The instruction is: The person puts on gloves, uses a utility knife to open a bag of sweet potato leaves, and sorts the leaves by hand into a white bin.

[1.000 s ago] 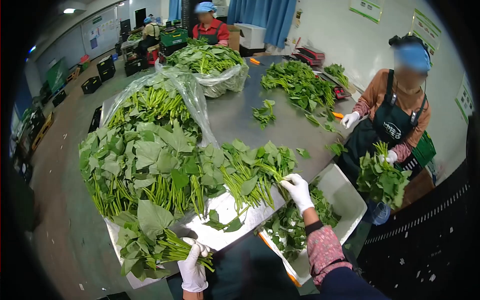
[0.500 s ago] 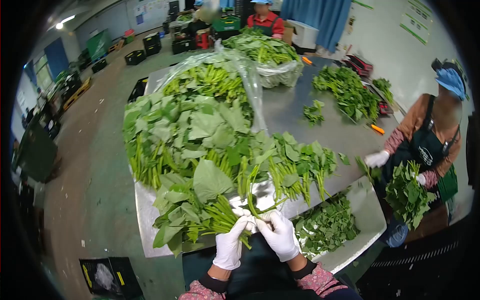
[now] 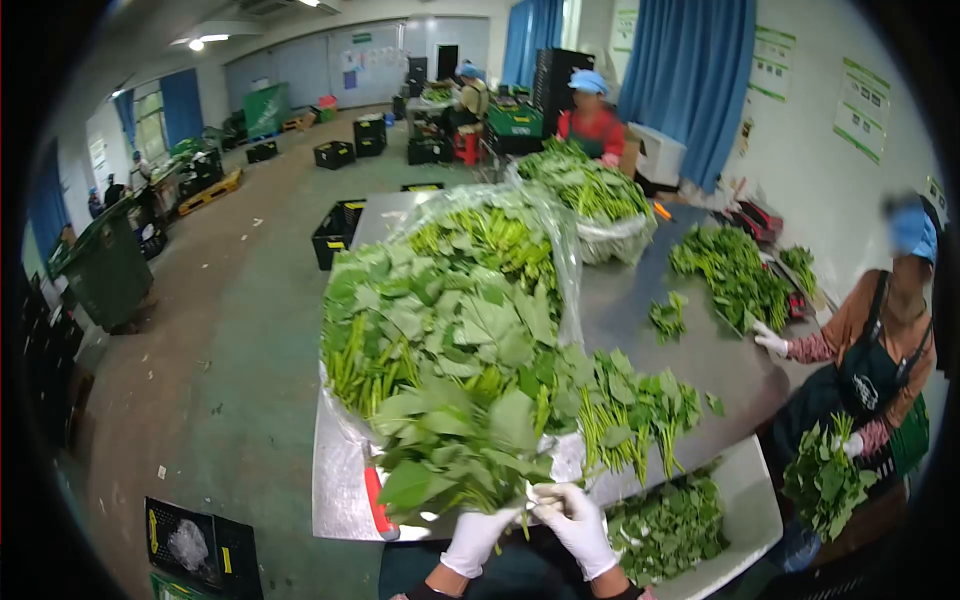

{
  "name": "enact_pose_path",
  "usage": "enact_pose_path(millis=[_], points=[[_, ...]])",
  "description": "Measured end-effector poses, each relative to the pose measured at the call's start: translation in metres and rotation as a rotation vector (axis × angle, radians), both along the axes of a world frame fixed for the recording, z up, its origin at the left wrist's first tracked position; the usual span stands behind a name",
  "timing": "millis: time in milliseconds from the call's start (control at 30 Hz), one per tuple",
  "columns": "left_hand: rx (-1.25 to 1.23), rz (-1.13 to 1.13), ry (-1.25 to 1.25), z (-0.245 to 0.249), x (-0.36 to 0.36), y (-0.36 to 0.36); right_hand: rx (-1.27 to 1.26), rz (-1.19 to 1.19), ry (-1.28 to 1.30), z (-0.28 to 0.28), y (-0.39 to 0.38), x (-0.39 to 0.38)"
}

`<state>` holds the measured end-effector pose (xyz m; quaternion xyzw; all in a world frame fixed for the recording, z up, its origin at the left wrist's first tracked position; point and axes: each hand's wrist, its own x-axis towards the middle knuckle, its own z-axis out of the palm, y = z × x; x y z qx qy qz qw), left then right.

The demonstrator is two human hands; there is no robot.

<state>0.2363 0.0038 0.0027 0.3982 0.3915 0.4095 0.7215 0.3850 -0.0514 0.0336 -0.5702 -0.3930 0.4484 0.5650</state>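
Observation:
My left hand [image 3: 480, 540], in a white glove, is closed around the stems of a bunch of leafy greens [image 3: 455, 445] at the table's front edge. The broad leaves point away from me and hide part of the grip. My right hand [image 3: 578, 525], also gloved, is beside it with thumb and fingertips pinched near the stem ends. What lies in that pinch is too small to make out. A large heap of greens [image 3: 450, 320] in a clear plastic bag [image 3: 568, 270] rises beyond the bunch. Loose stalks [image 3: 620, 420] lie to the right of it.
A red object [image 3: 378, 505] lies at the metal table's [image 3: 345, 490] front left edge. A pale tub [image 3: 752, 510] of leaves stands below right. A co-worker [image 3: 865, 370] at right holds greens, one hand by another pile [image 3: 730, 275]. A black crate [image 3: 185, 545] sits on the floor.
My view has tilted up and swung left. The long stem at my right hand no longer shows, and the bunch stands more upright. The co-worker's hand has reached to the far pile.

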Motion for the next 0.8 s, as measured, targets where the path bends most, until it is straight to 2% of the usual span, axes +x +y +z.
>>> enact_pose_path(millis=[67,100,133,200,233,267,333,400,433,500,533,600,667,700,733,800], points=[[-0.094,-0.271,0.323,-0.015,-0.003,0.000,0.066,0.011,-0.280,-0.019,0.000,0.016],[-0.015,-0.261,0.120,-0.033,0.004,-0.005,0.080,0.047,-0.265,-0.025,-0.004,0.017],[0.039,-0.230,0.038,0.001,0.008,-0.009,0.105,-0.025,-0.214,-0.025,-0.004,0.015],[0.022,-0.131,-0.076,0.015,0.019,-0.014,0.159,-0.177,-0.111,-0.017,-0.006,0.007],[0.077,-0.101,-0.155,0.009,0.022,-0.012,0.295,-0.225,-0.474,-0.001,-0.004,0.004],[0.062,-0.012,-0.123,0.004,0.025,-0.011,0.275,-0.252,-0.383,-0.003,-0.006,0.006],[-0.137,0.126,-0.260,0.007,0.021,-0.008,0.230,-0.305,-0.200,-0.014,-0.013,0.012],[-0.075,0.322,-0.308,0.028,0.023,-0.002,0.265,-0.447,0.018,-0.007,-0.016,0.020],[-0.075,0.311,-0.360,0.027,0.018,0.000,0.274,-0.533,0.160,0.003,-0.018,0.029],[-0.072,0.303,-0.421,0.031,0.011,0.003,0.319,-0.775,0.213,0.004,-0.030,0.071],[-0.114,0.343,-0.380,0.055,0.010,0.002,0.400,-0.858,0.276,-0.005,-0.041,0.102],[-0.094,0.344,-0.332,0.041,0.006,0.009,0.360,-0.885,0.618,-0.027,-0.070,0.160],[-0.132,0.292,-0.259,0.037,0.003,0.011,0.085,-1.121,0.400,-0.044,-0.079,0.180],[-0.141,0.281,-0.238,0.042,0.005,0.010,0.034,-1.029,0.176,-0.057,-0.084,0.186],[-0.154,0.270,-0.214,0.044,0.007,0.008,-0.086,-0.919,0.013,-0.043,-0.079,0.178],[-0.116,0.241,-0.296,0.038,0.014,0.005,-0.075,-0.722,-0.446,-0.087,-0.067,0.192]])
